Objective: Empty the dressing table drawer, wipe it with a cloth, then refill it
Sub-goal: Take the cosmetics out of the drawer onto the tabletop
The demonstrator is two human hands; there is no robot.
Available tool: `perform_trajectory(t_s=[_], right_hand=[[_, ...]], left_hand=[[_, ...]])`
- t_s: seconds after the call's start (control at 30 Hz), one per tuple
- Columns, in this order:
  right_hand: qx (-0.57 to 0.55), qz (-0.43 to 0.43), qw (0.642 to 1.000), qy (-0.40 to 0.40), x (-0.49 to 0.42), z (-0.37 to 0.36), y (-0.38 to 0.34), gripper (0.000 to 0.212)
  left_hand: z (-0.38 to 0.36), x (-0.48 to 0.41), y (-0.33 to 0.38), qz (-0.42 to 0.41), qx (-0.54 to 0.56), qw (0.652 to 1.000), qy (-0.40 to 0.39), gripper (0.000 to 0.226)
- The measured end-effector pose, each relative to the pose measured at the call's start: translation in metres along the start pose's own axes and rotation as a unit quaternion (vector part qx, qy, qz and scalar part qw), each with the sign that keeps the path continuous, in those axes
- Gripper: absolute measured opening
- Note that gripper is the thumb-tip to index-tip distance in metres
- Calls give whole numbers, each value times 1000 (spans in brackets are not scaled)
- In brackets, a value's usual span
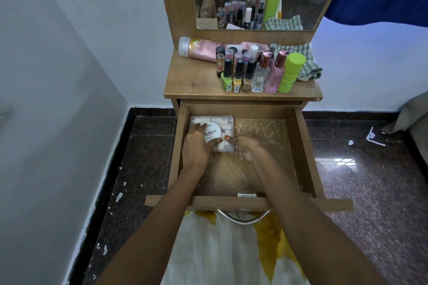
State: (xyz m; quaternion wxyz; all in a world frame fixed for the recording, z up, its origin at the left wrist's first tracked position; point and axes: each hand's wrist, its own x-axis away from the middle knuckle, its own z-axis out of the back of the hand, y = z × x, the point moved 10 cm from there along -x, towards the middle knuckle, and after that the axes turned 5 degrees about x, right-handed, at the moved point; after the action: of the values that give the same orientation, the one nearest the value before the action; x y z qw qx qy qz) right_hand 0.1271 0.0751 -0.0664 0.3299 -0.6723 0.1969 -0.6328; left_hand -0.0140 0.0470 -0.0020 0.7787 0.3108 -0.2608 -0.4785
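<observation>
In the open drawer (301, 146), the left hand (196, 146) curls its fingers over the left edge of a clear plastic box (220, 121) labelled NAIL POLISH, which sits in the drawer's back left corner; the right hand (247, 148) pinches the box's front right corner, thumb on top; above, on the tabletop (192, 81), nail polish bottles (236, 74) crowd the middle; a checked cloth (309, 62) lies at the right edge.
</observation>
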Motion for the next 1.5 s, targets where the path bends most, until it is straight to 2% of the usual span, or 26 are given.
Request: perform_trajectory(t_s=[0.13, 0.23, 0.47, 0.63, 0.77, 1.03, 1.13, 1.33, 1.43, 1.5], right_hand=[[17, -17, 999, -26, 14, 7, 0, 38], [14, -13, 1000, -24, 20, 18, 0, 40], [4, 9, 1000, -6, 51, 42, 1, 40], [-12, 23, 1000, -6, 71, 46, 2, 33], [-26, 36, 999, 0, 84, 44, -2, 14], [-49, 79, 996, -2, 102, 22, -29, 9], [-58, 95, 994, 4, 101, 9, -42, 10], [-59, 100, 993, -7, 87, -14, -60, 24], [-59, 100, 993, -8, 78, -23, -70, 31], [-58, 106, 993, -7, 74, -28, -77, 36]], left_hand=[[10, 9, 14, -19, 45, 999, 23, 42], [14, 16, 17, -11, 71, 997, 38, 40], [10, 37, 2, 65, 150, 986, 23, 70], [11, 57, 2, 109, 235, 966, 1, 48], [24, 64, 11, 92, 271, 958, 0, 44], [65, 59, 18, 69, 312, 947, 20, 39], [79, 48, 15, 67, 309, 948, 33, 38], [101, 22, 7, 47, 300, 950, 64, 32], [108, 9, 7, 39, 307, 948, 78, 40], [110, 2, 7, 39, 312, 946, 79, 35]])
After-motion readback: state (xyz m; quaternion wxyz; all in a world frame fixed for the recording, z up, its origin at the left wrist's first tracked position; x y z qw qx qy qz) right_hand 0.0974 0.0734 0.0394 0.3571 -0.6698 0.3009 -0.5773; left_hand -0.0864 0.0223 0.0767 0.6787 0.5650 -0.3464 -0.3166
